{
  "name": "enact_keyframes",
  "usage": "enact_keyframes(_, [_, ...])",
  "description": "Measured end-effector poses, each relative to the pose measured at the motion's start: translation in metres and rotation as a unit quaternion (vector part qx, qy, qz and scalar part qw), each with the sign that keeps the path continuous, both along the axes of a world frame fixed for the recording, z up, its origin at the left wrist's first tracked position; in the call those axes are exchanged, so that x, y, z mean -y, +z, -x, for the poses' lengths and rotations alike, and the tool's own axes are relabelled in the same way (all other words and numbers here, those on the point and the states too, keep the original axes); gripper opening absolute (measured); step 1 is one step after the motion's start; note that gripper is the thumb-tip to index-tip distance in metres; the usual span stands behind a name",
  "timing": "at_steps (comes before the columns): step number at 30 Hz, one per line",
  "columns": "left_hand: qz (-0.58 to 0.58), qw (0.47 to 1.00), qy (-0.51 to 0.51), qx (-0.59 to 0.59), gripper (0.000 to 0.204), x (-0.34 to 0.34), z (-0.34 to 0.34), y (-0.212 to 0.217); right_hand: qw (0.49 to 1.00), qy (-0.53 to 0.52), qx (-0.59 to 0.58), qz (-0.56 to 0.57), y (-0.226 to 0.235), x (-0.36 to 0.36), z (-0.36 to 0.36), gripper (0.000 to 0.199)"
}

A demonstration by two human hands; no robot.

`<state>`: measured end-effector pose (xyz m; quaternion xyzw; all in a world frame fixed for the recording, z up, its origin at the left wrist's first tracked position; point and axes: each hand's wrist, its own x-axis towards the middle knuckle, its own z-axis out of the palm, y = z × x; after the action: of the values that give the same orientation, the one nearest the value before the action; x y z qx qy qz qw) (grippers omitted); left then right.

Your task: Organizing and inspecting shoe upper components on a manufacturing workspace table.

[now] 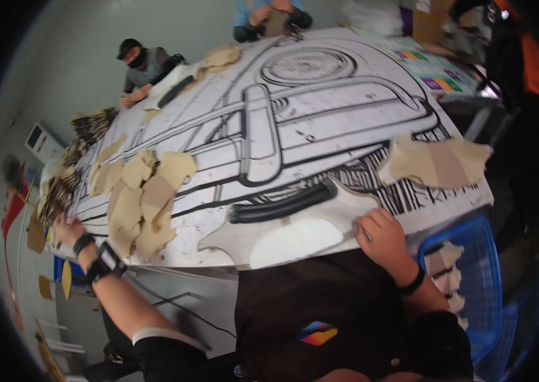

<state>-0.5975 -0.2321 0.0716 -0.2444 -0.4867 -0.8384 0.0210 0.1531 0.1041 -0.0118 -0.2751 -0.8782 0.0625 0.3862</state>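
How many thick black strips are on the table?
2: the near black strip on the pale board by the right hand, the far black strip near the capped person.

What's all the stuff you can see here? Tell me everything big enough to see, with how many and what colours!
table: one, white with black line drawings, middle
shaped board: one, pale, near table edge
padded strip: one, black, on that board
similar board: one, pale with black strip, far left
overlapping pieces: several, tan, table's left
flat piece: one, tan and brownish, table's right
stacked pieces: many, brownish, far left
bin: at least one, blue, lower right, pieces inside
co-workers: two, grey-black and light-blue clothes, beyond table
apron: one, dark, bottom middle
left hand: one, bare, by stacked pieces
right hand: one, bare, at shaped board's right end
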Motion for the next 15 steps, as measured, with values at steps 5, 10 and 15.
enact_keyframes(5, [0.186, 0.974, -0.068, -0.11, 0.022, -0.151, -0.289, 0.032, 0.994, -0.052, -0.064, 0.065, 0.006, 0.003, -0.024, 0.015])
enact_keyframes(10, [0.415, 0.683, -0.378, -0.467, 0.01, -0.175, -0.52, 0.016, 0.994, 0.094, -0.047, -0.024, 0.058, 0.069, 0.007, 0.017])
enact_keyframes(15, [0.303, 0.923, -0.177, -0.16, 0.017, -0.136, -0.427, -0.009, 0.958, -0.232, -0.166, -0.019, 0.052, 0.023, -0.055, 0.014])
